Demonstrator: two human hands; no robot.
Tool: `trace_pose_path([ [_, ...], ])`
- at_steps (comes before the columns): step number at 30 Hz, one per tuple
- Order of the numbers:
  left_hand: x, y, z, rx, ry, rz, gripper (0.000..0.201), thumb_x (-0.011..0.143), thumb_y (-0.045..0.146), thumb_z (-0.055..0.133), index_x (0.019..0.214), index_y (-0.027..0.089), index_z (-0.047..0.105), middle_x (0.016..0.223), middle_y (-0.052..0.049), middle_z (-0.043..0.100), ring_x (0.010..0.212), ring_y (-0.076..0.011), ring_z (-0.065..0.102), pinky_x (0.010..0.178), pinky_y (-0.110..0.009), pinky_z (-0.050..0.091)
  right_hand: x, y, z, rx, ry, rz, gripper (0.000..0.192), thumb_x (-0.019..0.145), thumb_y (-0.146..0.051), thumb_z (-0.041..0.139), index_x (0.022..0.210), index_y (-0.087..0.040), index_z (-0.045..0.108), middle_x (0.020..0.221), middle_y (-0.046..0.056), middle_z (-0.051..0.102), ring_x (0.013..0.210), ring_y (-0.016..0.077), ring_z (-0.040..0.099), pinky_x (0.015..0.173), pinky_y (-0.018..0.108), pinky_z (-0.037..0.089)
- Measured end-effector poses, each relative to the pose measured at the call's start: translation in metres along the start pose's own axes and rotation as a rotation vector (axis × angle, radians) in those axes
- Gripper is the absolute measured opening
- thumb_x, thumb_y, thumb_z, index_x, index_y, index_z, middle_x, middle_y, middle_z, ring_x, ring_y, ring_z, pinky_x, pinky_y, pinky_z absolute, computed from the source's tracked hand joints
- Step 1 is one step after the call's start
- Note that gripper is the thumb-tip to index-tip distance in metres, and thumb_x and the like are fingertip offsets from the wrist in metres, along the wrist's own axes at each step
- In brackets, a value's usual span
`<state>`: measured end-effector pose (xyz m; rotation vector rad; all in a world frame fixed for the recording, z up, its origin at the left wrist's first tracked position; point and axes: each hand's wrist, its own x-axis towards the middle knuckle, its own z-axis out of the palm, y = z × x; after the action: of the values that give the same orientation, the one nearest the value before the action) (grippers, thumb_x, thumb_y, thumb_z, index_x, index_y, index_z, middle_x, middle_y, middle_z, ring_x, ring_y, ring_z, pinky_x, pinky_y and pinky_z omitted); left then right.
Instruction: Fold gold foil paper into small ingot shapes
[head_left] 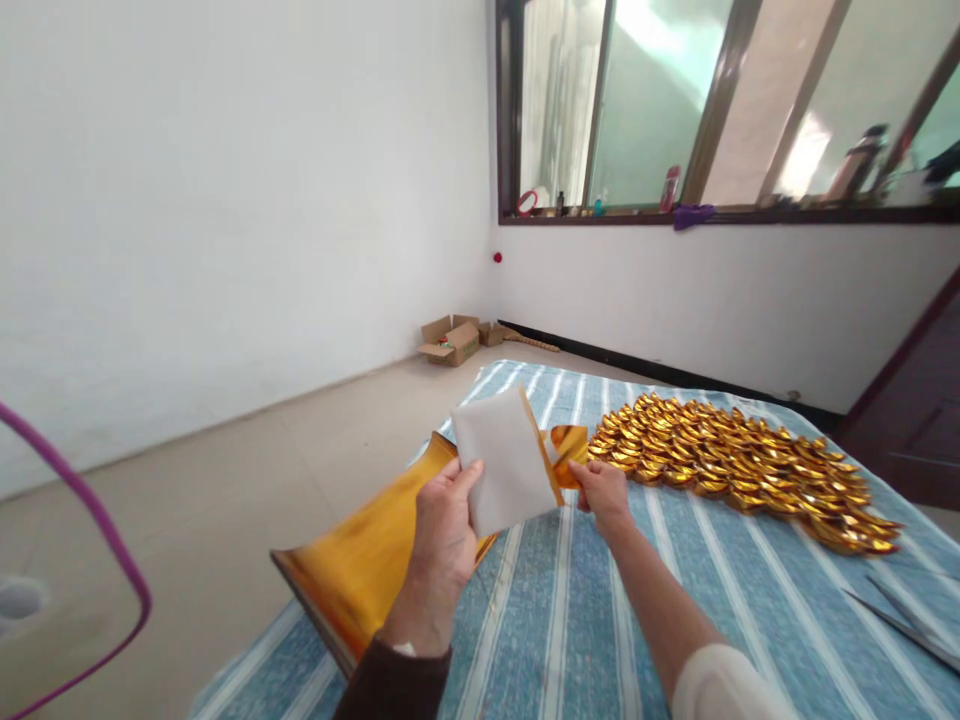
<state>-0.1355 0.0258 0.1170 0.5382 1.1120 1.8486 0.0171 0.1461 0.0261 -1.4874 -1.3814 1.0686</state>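
My left hand is closed on a squarish sheet of foil paper, its white side facing me and a gold strip showing along its right edge. I cannot tell whether it is one sheet or several together. My right hand pinches a smaller gold foil piece, creased and shiny, at the sheet's right edge. Whether the two pieces are joined is not clear. Beneath and left of my left hand lies a large gold foil sheet, slightly blurred, with a dark near edge.
Rows of folded gold foil ingots cover the right side of a blue striped cloth. Scissors lie at the right edge. An open cardboard box stands by the wall, and a purple curved tube is at left.
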Motion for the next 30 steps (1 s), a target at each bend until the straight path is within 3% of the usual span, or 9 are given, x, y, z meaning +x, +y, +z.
trace_pose_path([
  [2, -0.003, -0.009, 0.000, -0.041, -0.012, -0.069, 0.038, 0.054, 0.026, 0.076, 0.088, 0.009, 0.069, 0.069, -0.005, 0.071, 0.056, -0.0165, 0.063, 0.053, -0.024, 0.049, 0.005, 0.006, 0.011, -0.090, -0.019, 0.057, 0.029, 0.086, -0.040, 0.057, 0.080, -0.013, 0.065, 0.078, 0.004, 0.067, 0.066, 0.0169, 0.062, 0.056, 0.027, 0.049],
  [4, -0.005, -0.017, 0.003, -0.076, -0.049, -0.142, 0.037, 0.056, 0.025, 0.075, 0.089, 0.010, 0.069, 0.069, -0.005, 0.071, 0.059, -0.0186, 0.065, 0.054, -0.025, 0.050, 0.011, 0.008, 0.016, -0.171, -0.047, 0.097, 0.029, 0.089, -0.038, 0.058, 0.107, -0.015, 0.063, 0.112, 0.006, 0.063, 0.093, 0.0216, 0.062, 0.076, 0.035, 0.054],
  [7, -0.006, -0.030, 0.009, -0.104, -0.103, -0.228, 0.034, 0.059, 0.023, 0.074, 0.090, 0.010, 0.069, 0.069, -0.006, 0.071, 0.062, -0.0206, 0.067, 0.054, -0.026, 0.050, 0.016, 0.005, 0.011, -0.253, -0.088, 0.127, 0.032, 0.091, -0.036, 0.057, 0.119, -0.021, 0.057, 0.125, 0.006, 0.055, 0.106, 0.0216, 0.058, 0.086, 0.039, 0.051],
  [12, -0.005, -0.052, 0.016, -0.099, -0.162, -0.270, 0.036, 0.060, 0.027, 0.075, 0.091, 0.010, 0.069, 0.069, -0.006, 0.071, 0.062, -0.0205, 0.067, 0.051, -0.023, 0.047, -0.002, 0.007, -0.021, -0.234, -0.104, 0.087, 0.033, 0.088, -0.045, 0.057, 0.096, -0.014, 0.067, 0.101, 0.009, 0.067, 0.093, 0.0241, 0.062, 0.073, 0.031, 0.051],
  [15, -0.006, -0.066, 0.018, -0.077, -0.185, -0.273, 0.043, 0.057, 0.029, 0.078, 0.094, 0.009, 0.069, 0.069, -0.006, 0.071, 0.062, -0.0200, 0.066, 0.051, -0.023, 0.046, -0.031, 0.014, -0.049, -0.105, -0.104, 0.014, 0.061, 0.089, -0.066, 0.035, 0.091, -0.015, 0.068, 0.076, 0.006, 0.068, 0.068, 0.0182, 0.062, 0.055, 0.025, 0.046],
  [16, -0.007, -0.071, 0.019, -0.070, -0.191, -0.274, 0.045, 0.056, 0.030, 0.078, 0.094, 0.009, 0.069, 0.069, -0.006, 0.071, 0.062, -0.0198, 0.066, 0.052, -0.023, 0.046, -0.041, 0.015, -0.058, 0.078, -0.156, -0.038, 0.066, 0.086, -0.070, 0.033, 0.093, -0.014, 0.068, 0.069, 0.005, 0.066, 0.059, 0.0162, 0.059, 0.050, 0.024, 0.043],
  [18, -0.008, -0.081, 0.021, -0.050, -0.210, -0.272, 0.047, 0.056, 0.032, 0.079, 0.096, 0.009, 0.069, 0.070, -0.006, 0.071, 0.062, -0.0196, 0.066, 0.054, -0.024, 0.047, -0.058, 0.017, -0.073, 0.281, -0.246, -0.094, 0.064, 0.079, -0.072, 0.047, 0.093, -0.014, 0.068, 0.061, 0.002, 0.062, 0.051, 0.0129, 0.053, 0.046, 0.023, 0.041],
  [22, -0.011, -0.103, 0.025, 0.020, -0.258, -0.273, 0.045, 0.061, 0.033, 0.078, 0.097, 0.010, 0.068, 0.071, -0.005, 0.072, 0.061, -0.0193, 0.065, 0.058, -0.027, 0.049, -0.073, 0.017, -0.084, 0.300, -0.218, -0.056, 0.049, 0.058, -0.056, 0.078, 0.084, -0.015, 0.068, 0.063, 0.001, 0.066, 0.051, 0.0123, 0.054, 0.046, 0.021, 0.039],
  [30, -0.015, -0.122, 0.025, 0.158, -0.266, -0.306, 0.038, 0.064, 0.038, 0.077, 0.091, 0.013, 0.070, 0.071, -0.003, 0.070, 0.060, -0.0182, 0.064, 0.055, -0.026, 0.048, -0.070, 0.042, -0.085, 0.439, -0.198, 0.062, 0.043, 0.058, -0.054, 0.079, 0.072, -0.015, 0.067, 0.062, 0.003, 0.068, 0.052, 0.0152, 0.058, 0.048, 0.024, 0.043],
])
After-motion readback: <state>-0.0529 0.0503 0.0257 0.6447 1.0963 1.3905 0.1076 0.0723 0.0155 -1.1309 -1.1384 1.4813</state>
